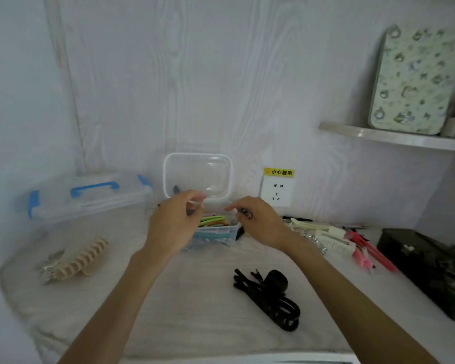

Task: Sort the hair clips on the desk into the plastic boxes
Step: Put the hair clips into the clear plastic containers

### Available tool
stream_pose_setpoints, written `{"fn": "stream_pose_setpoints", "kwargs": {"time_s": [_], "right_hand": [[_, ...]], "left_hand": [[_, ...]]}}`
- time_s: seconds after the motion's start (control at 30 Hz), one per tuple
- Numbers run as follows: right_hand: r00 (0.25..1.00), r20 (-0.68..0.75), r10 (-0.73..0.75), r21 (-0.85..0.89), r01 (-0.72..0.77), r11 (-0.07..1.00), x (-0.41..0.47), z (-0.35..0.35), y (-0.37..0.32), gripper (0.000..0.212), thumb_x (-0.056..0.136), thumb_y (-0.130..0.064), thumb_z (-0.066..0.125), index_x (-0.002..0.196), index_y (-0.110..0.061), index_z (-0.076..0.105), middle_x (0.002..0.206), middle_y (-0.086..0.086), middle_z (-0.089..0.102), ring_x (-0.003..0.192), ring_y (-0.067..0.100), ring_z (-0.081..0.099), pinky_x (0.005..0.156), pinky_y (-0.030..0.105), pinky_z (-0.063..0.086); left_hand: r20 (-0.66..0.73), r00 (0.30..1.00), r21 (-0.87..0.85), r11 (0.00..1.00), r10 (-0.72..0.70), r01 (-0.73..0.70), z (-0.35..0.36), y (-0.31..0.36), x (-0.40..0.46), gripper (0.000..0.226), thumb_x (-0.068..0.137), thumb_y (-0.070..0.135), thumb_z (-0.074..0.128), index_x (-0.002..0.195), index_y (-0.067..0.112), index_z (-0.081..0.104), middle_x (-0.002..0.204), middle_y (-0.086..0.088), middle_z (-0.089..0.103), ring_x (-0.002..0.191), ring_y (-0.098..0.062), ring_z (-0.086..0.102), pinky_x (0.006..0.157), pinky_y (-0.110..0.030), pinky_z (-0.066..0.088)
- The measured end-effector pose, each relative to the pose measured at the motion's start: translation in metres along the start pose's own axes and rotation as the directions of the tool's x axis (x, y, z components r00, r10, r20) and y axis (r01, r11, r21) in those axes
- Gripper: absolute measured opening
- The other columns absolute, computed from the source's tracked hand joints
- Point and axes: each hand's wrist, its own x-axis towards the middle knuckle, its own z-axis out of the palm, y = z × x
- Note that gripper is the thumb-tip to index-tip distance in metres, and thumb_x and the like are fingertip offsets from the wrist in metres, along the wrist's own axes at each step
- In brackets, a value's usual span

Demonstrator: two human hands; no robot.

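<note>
White wood-grain wall backs the worktop (195,298). Both hands hover over the one open box (216,229) of coloured clips: left hand (176,222) curled, contents unclear; right hand (258,219) pinching a small dark clip (246,214). Next, seemingly, dropping it in. A second box (90,198) sits closed; one beige claw clip (82,258) waits.

A small clear plastic box (216,232) sits at the back of the desk, its lid (198,176) standing upright, with green, pink and blue clips (212,222) inside. A larger clear box with blue latches (90,197) lies closed to the left. A beige claw clip (86,258), black clips (271,298) and white and pink clips (336,240) lie loose on the desk.
</note>
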Motion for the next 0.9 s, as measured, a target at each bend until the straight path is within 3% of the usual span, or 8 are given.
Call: {"fn": "stream_pose_setpoints", "kwargs": {"time_s": [0.13, 0.27, 0.4, 0.47, 0.6, 0.73, 0.83, 0.9], "right_hand": [[0.951, -0.231, 0.204, -0.050, -0.221, 0.974, -0.050, -0.039, 0.058, 0.030, 0.089, -0.004, 0.048, 0.102, -0.021, 0.069, 0.108, -0.001, 0.067, 0.103, 0.013, 0.055, 0.090, 0.026, 0.043], [0.804, -0.404, 0.437, -0.108, -0.516, 0.850, -0.091, -0.061, 0.109, 0.036, 0.088, -0.001, 0.045, 0.121, -0.009, 0.057, 0.121, 0.014, 0.059, 0.115, 0.029, 0.048, 0.097, 0.032, 0.037], [0.681, -0.333, 0.652, -0.314, -0.733, 0.604, -0.114, -0.062, 0.144, 0.051, 0.095, -0.021, 0.037, 0.141, -0.004, 0.025, 0.148, 0.018, 0.030, 0.139, 0.032, 0.022, 0.116, 0.042, 0.015], [0.700, -0.340, 0.628, -0.380, -0.713, 0.589, -0.119, -0.058, 0.148, 0.051, 0.096, -0.029, 0.033, 0.144, -0.012, 0.024, 0.152, 0.010, 0.027, 0.144, 0.027, 0.013, 0.118, 0.046, 0.003], [0.828, -0.390, 0.402, -0.487, -0.556, 0.674, -0.119, -0.057, 0.151, 0.040, 0.095, -0.031, 0.032, 0.127, -0.022, 0.053, 0.136, -0.001, 0.051, 0.134, 0.020, 0.033, 0.112, 0.038, 0.014], [0.851, -0.355, 0.387, -0.442, -0.517, 0.733, -0.114, -0.053, 0.145, 0.034, 0.094, -0.038, 0.038, 0.117, -0.031, 0.062, 0.123, -0.003, 0.060, 0.123, 0.019, 0.044, 0.102, 0.032, 0.026], [0.914, -0.128, 0.385, -0.196, -0.404, 0.893, -0.112, -0.047, 0.137, 0.039, 0.098, -0.038, 0.035, 0.132, -0.028, 0.051, 0.124, 0.000, 0.060, 0.120, 0.019, 0.044, 0.106, 0.034, 0.028], [0.937, -0.037, 0.348, 0.053, -0.346, 0.937, -0.111, -0.045, 0.129, 0.040, 0.099, -0.035, 0.035, 0.136, -0.025, 0.046, 0.123, -0.002, 0.062, 0.115, 0.013, 0.047, 0.099, 0.027, 0.034]], "left_hand": [[0.160, 0.979, -0.060, 0.991, 0.128, -0.120, 0.054, 0.042, -0.008, 0.023, 0.089, 0.021, 0.054, 0.107, 0.029, 0.066, 0.104, 0.013, 0.070, 0.095, -0.006, 0.064, 0.084, -0.027, 0.051], [0.370, 0.883, -0.008, 0.951, 0.290, -0.309, 0.117, 0.084, -0.010, 0.036, 0.092, 0.016, 0.046, 0.124, 0.030, 0.057, 0.118, 0.000, 0.065, 0.104, -0.015, 0.061, 0.081, -0.026, 0.047], [0.688, 0.649, 0.010, 0.890, 0.324, -0.455, 0.177, 0.107, -0.002, 0.057, 0.096, 0.020, 0.043, 0.148, 0.031, 0.020, 0.157, 0.006, 0.017, 0.143, -0.017, 0.020, 0.111, -0.039, 0.031], [0.762, 0.583, 0.082, 0.851, 0.283, -0.519, 0.193, 0.106, -0.003, 0.059, 0.096, 0.031, 0.043, 0.148, 0.032, 0.015, 0.159, 0.007, 0.009, 0.146, -0.017, 0.011, 0.113, -0.041, 0.028], [0.552, 0.748, 0.125, 0.850, 0.370, -0.512, 0.199, 0.104, 0.004, 0.036, 0.089, 0.048, 0.049, 0.121, 0.032, 0.057, 0.127, 0.004, 0.060, 0.120, -0.019, 0.052, 0.091, -0.031, 0.040], [0.354, 0.888, 0.331, 0.848, 0.295, -0.413, 0.188, 0.098, 0.010, 0.027, 0.090, 0.043, 0.049, 0.081, 0.024, 0.067, 0.086, 0.001, 0.070, 0.084, -0.019, 0.063, 0.065, -0.028, 0.039], [0.190, 0.932, 0.341, 0.869, 0.310, -0.359, 0.186, 0.098, 0.011, 0.024, 0.095, 0.028, 0.042, 0.089, 0.021, 0.065, 0.090, -0.001, 0.069, 0.083, -0.020, 0.061, 0.059, -0.028, 0.034], [0.223, 0.907, 0.273, 0.870, 0.358, -0.410, 0.187, 0.104, 0.009, 0.026, 0.097, 0.031, 0.038, 0.101, 0.021, 0.062, 0.101, 0.001, 0.066, 0.089, -0.020, 0.061, 0.064, -0.028, 0.037]]}}
